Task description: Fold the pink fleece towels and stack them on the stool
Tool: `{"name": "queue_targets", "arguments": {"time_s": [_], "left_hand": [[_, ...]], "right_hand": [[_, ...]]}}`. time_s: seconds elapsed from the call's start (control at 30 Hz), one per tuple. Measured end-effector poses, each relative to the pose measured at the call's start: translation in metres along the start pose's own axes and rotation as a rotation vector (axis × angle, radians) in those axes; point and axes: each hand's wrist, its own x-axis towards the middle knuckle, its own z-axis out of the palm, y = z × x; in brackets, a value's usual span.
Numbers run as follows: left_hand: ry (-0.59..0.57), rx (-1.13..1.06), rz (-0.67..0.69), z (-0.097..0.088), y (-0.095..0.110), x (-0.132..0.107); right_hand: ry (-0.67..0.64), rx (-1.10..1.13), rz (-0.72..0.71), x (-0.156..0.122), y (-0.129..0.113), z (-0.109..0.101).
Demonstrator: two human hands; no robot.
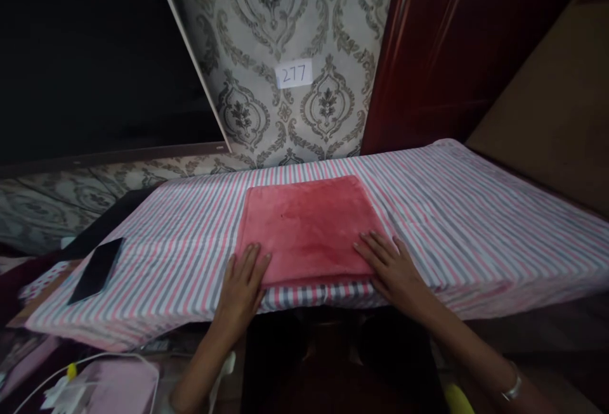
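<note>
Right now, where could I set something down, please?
The striped tablecloth shows bare right of the pink cloth, and between it and the phone. Crowded: the pink cloth's near corners, under the left hand and right hand.

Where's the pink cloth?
The pink cloth is mid-picture in the head view, on the striped tablecloth by the front edge, with the left hand and right hand at its near corners.

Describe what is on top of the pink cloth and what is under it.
The left hand and right hand rest partly on the pink cloth, at its near corners. The striped tablecloth shows around it; the patch directly underneath is covered and cannot be seen.
</note>
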Motion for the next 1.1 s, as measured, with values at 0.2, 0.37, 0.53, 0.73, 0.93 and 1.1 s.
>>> {"name": "queue_targets", "arguments": {"time_s": [0.2,0.37,0.53,0.73,0.93,1.1], "left_hand": [[0.056,0.048,0.003,-0.007,-0.008,-0.002],[0.146,0.008,0.037,-0.014,-0.008,0.004],[0.194,-0.024,0.095,-0.039,-0.022,0.026],[0.181,-0.04,0.067,-0.067,-0.032,0.057],[0.273,-0.106,0.026,-0.058,-0.032,0.054],[0.63,-0.373,-0.402,-0.029,-0.007,0.036]], "right_hand": [[0.039,-0.087,0.064,-0.009,0.001,-0.004],[0.072,-0.037,0.068,0.009,-0.037,-0.011],[0.049,0.103,-0.054,0.047,-0.089,-0.014],[0.039,0.154,0.009,0.098,-0.122,-0.008],[-0.044,0.238,-0.034,0.125,-0.1,-0.017],[-0.085,0.366,0.021,0.171,-0.07,-0.068]]}}
